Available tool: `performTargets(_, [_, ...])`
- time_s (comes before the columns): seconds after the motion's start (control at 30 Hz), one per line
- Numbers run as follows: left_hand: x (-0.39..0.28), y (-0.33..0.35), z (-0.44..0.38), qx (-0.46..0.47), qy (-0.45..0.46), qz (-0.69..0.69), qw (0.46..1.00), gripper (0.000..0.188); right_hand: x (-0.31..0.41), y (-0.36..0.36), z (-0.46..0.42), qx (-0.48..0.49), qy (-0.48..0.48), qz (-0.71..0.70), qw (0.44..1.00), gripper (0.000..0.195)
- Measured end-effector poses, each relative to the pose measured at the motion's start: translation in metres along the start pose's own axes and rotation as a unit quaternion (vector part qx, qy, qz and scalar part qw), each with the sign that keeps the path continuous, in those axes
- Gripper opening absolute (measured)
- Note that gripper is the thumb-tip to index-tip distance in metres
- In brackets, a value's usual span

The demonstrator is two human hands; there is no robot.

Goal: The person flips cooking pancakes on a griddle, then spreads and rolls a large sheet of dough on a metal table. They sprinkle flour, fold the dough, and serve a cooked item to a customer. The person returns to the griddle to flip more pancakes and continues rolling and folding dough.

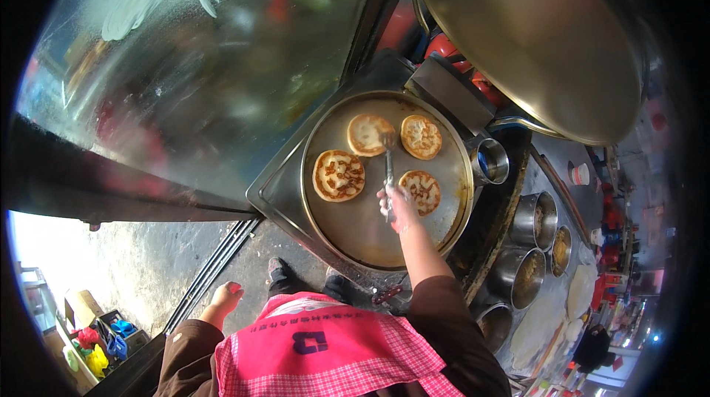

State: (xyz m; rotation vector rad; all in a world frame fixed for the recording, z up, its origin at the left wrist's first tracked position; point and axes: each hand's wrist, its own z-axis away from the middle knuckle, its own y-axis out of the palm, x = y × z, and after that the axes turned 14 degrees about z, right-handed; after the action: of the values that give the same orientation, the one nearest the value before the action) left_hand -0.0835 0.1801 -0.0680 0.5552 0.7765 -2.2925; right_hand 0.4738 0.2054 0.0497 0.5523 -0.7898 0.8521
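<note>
My right hand [400, 208] grips the handle of a metal utensil [389, 161], whose blurred head touches or hangs just over the right edge of a pale, lightly browned flatbread [367, 134]. This bread lies on a wide round griddle pan [355, 230]. Three more flatbreads, browned in patches, lie around it: one at the left [339, 175], one at the upper right [421, 137] and one [422, 191] partly behind my right hand. My left hand [226, 294] hangs beside the pink apron [333, 336], off the griddle, fingers curled; whether it holds anything is not clear.
A large round metal lid [532, 36] stands raised beyond the griddle. A metal cup [491, 161] sits at its right. Several steel pots [524, 277] with fillings and a sheet of dough [535, 339] are on the right worktop. A smeared glass pane [222, 80] rises at the left.
</note>
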Motion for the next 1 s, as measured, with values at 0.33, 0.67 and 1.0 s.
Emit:
performTargets(0.33, [-0.01,0.011,0.008,0.012,-0.006,-0.053,0.999,0.033,-0.048,-0.043,0.055,-0.205,-0.377,0.526,0.734,0.045])
performTargets(0.67, [-0.03,0.003,0.009,-0.002,-0.009,-0.053,0.999,0.032,-0.014,0.0,0.014,0.047,0.025,-0.069,0.996,0.016])
performTargets(1.0, [-0.005,0.018,0.012,-0.003,-0.009,-0.024,1.0,0.032,0.013,0.004,0.057,-0.18,-0.342,0.469,0.794,0.028])
